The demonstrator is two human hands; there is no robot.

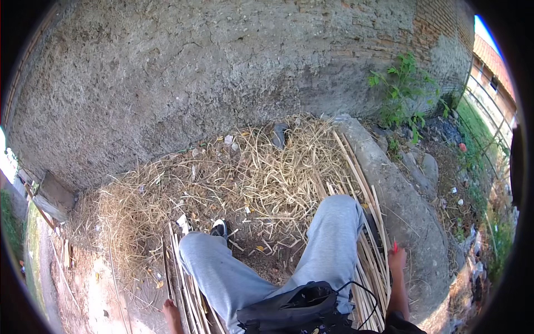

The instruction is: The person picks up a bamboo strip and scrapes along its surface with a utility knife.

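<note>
My right hand [396, 260] is closed round a thin red thing [395, 246] whose tip sticks up above the fingers; its kind is too small to tell. That hand is beside a bundle of long pale split strips [367, 261], which look like bamboo, to the right of my right leg. My left hand [169, 310] is low at the left, its fingers looking curled. Just above it ends a dark narrow strip [167, 264]; whether the fingers grip it cannot be made out. More pale strips [192, 298] lie between this hand and my left leg.
Shavings and straw-like scraps [283, 172] cover the ground up to a rough grey wall [222, 72]. A concrete ledge [400, 206] runs along the right, with stones [425, 170] and a green plant [403, 89] beyond it. A black bag [295, 312] rests at my lap.
</note>
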